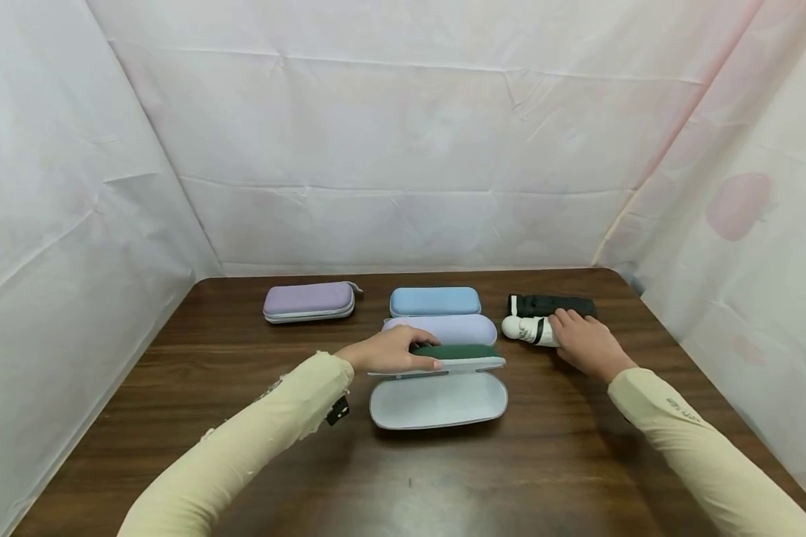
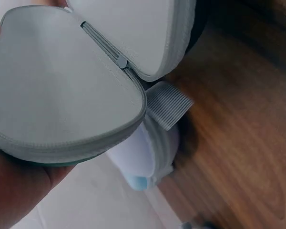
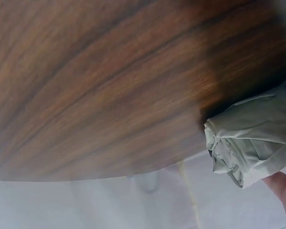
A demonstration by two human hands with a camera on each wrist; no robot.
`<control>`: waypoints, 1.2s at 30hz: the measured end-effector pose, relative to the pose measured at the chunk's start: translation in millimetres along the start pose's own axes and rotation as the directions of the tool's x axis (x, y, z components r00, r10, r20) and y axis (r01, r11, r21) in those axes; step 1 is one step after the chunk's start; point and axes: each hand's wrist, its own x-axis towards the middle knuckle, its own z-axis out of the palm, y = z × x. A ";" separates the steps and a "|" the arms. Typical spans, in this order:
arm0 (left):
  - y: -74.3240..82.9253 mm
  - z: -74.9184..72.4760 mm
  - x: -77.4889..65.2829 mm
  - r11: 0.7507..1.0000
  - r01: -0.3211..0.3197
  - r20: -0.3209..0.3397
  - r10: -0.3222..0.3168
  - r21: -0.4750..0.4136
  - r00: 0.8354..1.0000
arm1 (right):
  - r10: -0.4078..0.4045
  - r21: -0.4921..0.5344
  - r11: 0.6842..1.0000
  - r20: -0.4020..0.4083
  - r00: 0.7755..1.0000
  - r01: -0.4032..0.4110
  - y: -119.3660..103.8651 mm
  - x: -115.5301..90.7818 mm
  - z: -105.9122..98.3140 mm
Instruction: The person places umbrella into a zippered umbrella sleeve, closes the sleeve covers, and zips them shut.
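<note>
A green zippered case stands unfolded in the middle of the table, its pale grey inside facing up. My left hand grips the raised green half by its left end, thumb on the near side. In the left wrist view, both grey-lined halves show, with nothing inside the visible parts. On the right, my right hand holds a folded white umbrella by its canopy end, its round white handle pointing left. The right wrist view shows the gathered fabric end of that umbrella; most fingers are hidden there.
Behind the green case lie a lavender case and a blue case. A purple case lies at the back left. Just behind the white umbrella is a black folded umbrella. White sheeting surrounds the wooden table.
</note>
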 end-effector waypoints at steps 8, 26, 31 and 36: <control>-6.7 5.0 7.3 1.000 0.001 0.010 -0.001 0.008 1.000 | -0.019 0.003 1.000 -0.034 0.999 0.019 0.6 -3.4 -5.3; -21.6 2.3 11.5 0.998 0.034 -0.001 -0.034 -0.050 0.999 | -0.152 -0.003 0.988 -0.222 0.963 0.155 -22.7 -32.7 -52.1; -24.2 1.8 13.3 0.998 0.040 -0.002 -0.040 -0.044 0.999 | -0.207 -0.034 0.978 -0.260 0.943 0.205 -33.7 -40.9 -63.7; -23.6 1.5 14.6 0.999 0.046 -0.010 -0.047 -0.028 0.999 | -0.249 -0.047 0.968 -0.294 0.923 0.247 -45.1 -44.1 -69.5</control>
